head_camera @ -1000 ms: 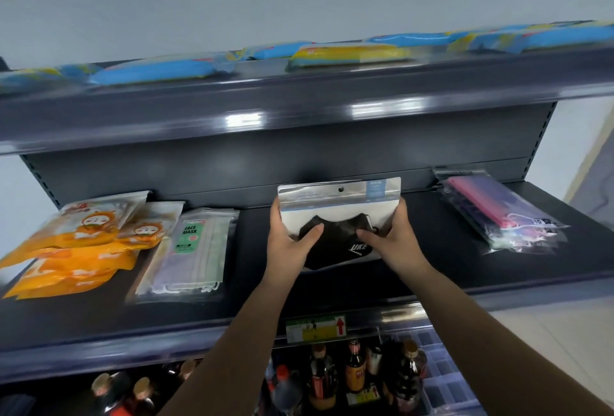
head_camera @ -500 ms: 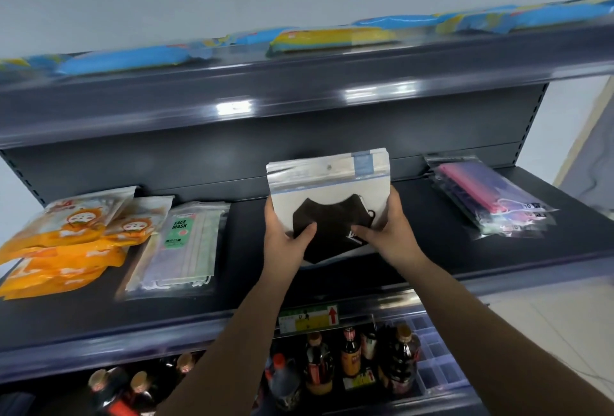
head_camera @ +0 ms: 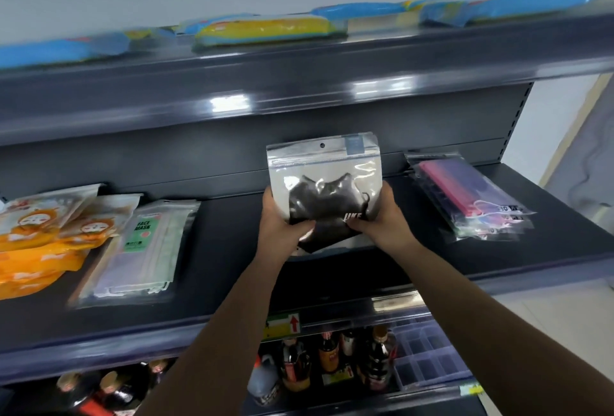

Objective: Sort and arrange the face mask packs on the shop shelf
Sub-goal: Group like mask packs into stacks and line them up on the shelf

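Over the middle shelf point(head_camera: 382, 269), the black mask pack point(head_camera: 324, 183) now stands nearly upright, tipped up from lying flat a second ago. Left hand point(head_camera: 282, 223) and right hand point(head_camera: 385, 219) grip its lower corners. Judging by this, it is being squared for placing, with sorted piles at nine and three o'clock.

**Where everything sits on the shelf**

I hold the mask pouch point(head_camera: 324, 179) upright over the middle of the shelf point(head_camera: 232, 249), my left hand point(head_camera: 282, 226) at its left edge, my right hand point(head_camera: 382, 221) at its right. Left of it lies the "FACE MASK" pack point(head_camera: 139, 249), with the cartoon packs point(head_camera: 43, 233) farther left. The sleeved masks point(head_camera: 471, 199) lie to the right. Bottles point(head_camera: 332, 359) stand on the shelf below.
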The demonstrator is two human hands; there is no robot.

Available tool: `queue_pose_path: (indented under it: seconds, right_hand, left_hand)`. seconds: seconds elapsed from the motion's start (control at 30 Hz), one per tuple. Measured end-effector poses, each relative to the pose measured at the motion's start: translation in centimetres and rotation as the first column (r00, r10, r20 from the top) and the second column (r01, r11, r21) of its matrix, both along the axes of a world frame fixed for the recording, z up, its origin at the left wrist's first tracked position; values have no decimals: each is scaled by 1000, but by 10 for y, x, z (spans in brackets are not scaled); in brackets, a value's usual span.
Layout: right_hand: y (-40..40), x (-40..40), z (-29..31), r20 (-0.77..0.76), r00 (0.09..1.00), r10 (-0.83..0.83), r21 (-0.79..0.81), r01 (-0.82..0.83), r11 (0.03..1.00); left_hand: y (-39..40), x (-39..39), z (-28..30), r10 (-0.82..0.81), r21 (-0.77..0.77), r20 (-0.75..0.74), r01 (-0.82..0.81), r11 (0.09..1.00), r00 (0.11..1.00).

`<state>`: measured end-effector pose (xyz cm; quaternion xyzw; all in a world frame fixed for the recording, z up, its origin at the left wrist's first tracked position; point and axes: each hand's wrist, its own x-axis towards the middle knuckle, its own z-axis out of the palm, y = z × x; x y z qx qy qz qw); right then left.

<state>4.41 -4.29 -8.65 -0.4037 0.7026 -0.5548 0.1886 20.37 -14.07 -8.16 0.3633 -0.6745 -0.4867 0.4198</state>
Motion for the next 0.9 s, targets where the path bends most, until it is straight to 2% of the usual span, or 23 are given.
queue_pose_path:
  seconds: [0.1,0.23,0.33,0.43,0.53,0.57,0.6,0.9]
  right_hand:
    - [-6,-26,-4,-83,996,-43,204,59,977]
    - [-6,-43,-9,-145,988,-49,344,97,934]
    - [-5,-48,-15,-353,935,22,430,142,892]
    - [0,-44,-13,-541,817,198,478,105,872]
    - [7,-38,-9,-669,547,503,579,-41,814]
    - [7,-36,-11,-666,478,572,629,-52,776]
    - [7,-36,-13,-655,449,607,662,-45,748]
    - [-5,-53,-16,-622,453,639,689,-71,721]
  left_hand:
    - [-8,-24,-5,-20,86,116,10,996,993]
    - [-16,-44,-22,-34,169,343,-26,985,939]
    - [-13,-54,-29,-25,132,426,-34,991,904]
    - [-10,-60,-30,-8,85,511,-42,996,859]
    - [-9,-63,-32,17,29,571,-41,999,821]
    - [-9,-64,-32,18,29,569,-42,999,822]
    - [-8,-66,-33,17,35,563,-44,998,826]
    - [-9,-83,-32,50,3,617,-66,998,785]
